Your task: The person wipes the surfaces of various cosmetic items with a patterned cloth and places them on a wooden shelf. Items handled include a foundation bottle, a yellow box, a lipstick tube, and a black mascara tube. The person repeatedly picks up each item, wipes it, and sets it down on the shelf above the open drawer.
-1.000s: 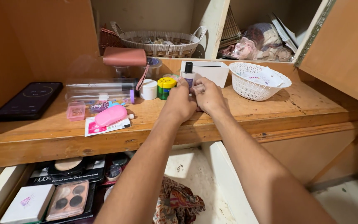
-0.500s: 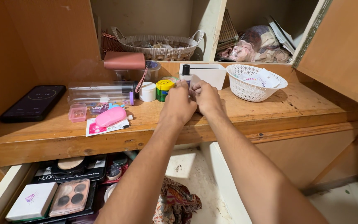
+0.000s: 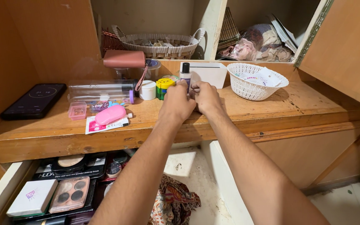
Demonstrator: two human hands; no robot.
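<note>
Open drawers below a worn wooden shelf (image 3: 271,110) hold a makeup palette (image 3: 70,194), a white box (image 3: 32,197) and a patterned cloth (image 3: 176,204), as a person's two forearms reach up over them. On the shelf, the left hand (image 3: 178,104) and right hand (image 3: 206,98) close together around a small black-capped bottle (image 3: 185,76) standing upright beside a yellow-lidded jar (image 3: 164,88); the fingers hide its lower part. Farther back sit a white card box (image 3: 207,73), a white lattice basket (image 3: 256,81) and a wicker basket (image 3: 159,42).
</note>
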